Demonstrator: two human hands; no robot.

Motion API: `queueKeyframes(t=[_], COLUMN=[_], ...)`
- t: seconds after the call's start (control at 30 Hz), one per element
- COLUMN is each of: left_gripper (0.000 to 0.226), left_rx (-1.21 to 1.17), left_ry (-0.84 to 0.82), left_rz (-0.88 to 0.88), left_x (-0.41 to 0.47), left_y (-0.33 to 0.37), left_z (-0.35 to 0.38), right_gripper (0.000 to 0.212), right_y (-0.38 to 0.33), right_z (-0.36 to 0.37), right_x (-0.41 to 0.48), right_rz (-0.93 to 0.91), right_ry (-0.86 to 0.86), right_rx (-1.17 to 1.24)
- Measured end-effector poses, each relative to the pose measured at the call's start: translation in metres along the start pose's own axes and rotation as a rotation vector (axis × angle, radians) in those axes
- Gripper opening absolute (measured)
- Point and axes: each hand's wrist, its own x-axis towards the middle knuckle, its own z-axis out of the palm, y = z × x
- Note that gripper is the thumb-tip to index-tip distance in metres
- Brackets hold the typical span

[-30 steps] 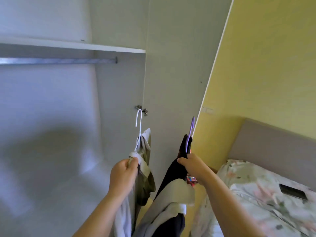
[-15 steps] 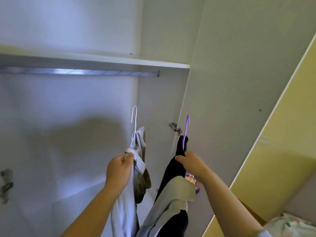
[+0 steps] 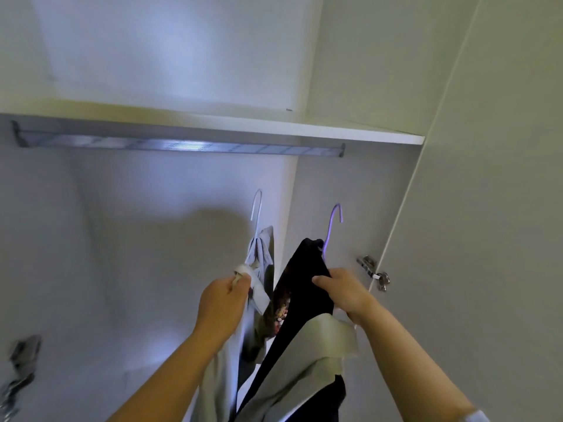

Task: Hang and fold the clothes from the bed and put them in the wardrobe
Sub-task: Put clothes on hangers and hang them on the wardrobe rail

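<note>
My left hand (image 3: 221, 306) grips a white hanger (image 3: 256, 208) that carries light grey and olive clothes (image 3: 262, 254). A purple hanger (image 3: 333, 222) with a dark navy garment (image 3: 304, 284) and a pale one draped lower down (image 3: 316, 345) is held by my right hand (image 3: 342, 289). Both hooks point up, well below the metal wardrobe rail (image 3: 182, 146). Nothing hangs on the rail. The hangers' shoulders are hidden by the cloth.
A white shelf (image 3: 274, 129) runs just above the rail. The wardrobe's open door (image 3: 487, 208) stands at the right, with a metal hinge (image 3: 373, 271) near my right hand. Another hinge (image 3: 21, 360) shows blurred at the lower left.
My view has swung left and up, from the bed and yellow wall into the wardrobe. Both hands have lifted the two hangers a little higher toward the rail.
</note>
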Motion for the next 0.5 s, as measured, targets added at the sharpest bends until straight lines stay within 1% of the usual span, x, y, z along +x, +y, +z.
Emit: queueKeyframes(t=[0.07,0.13,0.2,0.3,0.4,0.43,0.5], left_gripper=[0.047,0.048,0.047,0.047,0.064,0.068,0.068], left_rx=[-0.004,0.004,-0.003,-0.004,0.036,0.044,0.054], left_ry=[-0.012,0.010,0.027,0.016,0.013,0.017,0.021], left_rz=[-0.013,-0.023,-0.025,-0.049,-0.069,-0.055,-0.029], left_x=[0.009,0.021,0.035,0.043,0.047,0.049,0.054], left_y=[-0.007,-0.013,-0.016,-0.022,-0.022,-0.019,-0.014], left_z=[-0.001,-0.006,-0.009,-0.007,-0.004,-0.004,-0.004], right_gripper=[0.022,0.020,0.023,0.028,0.023,0.018,0.010], right_y=[-0.010,-0.022,-0.034,-0.044,-0.055,-0.059,-0.068], right_z=[0.010,0.018,0.022,0.033,0.053,0.059,0.068], right_x=[0.016,0.033,0.050,0.070,0.083,0.087,0.096], right_rz=[-0.006,-0.028,-0.055,-0.058,-0.034,-0.034,-0.035], right_ry=[-0.021,-0.016,-0.001,-0.061,-0.129,-0.151,-0.200], right_rx=[0.039,0.113,0.181,0.228,0.285,0.299,0.322])
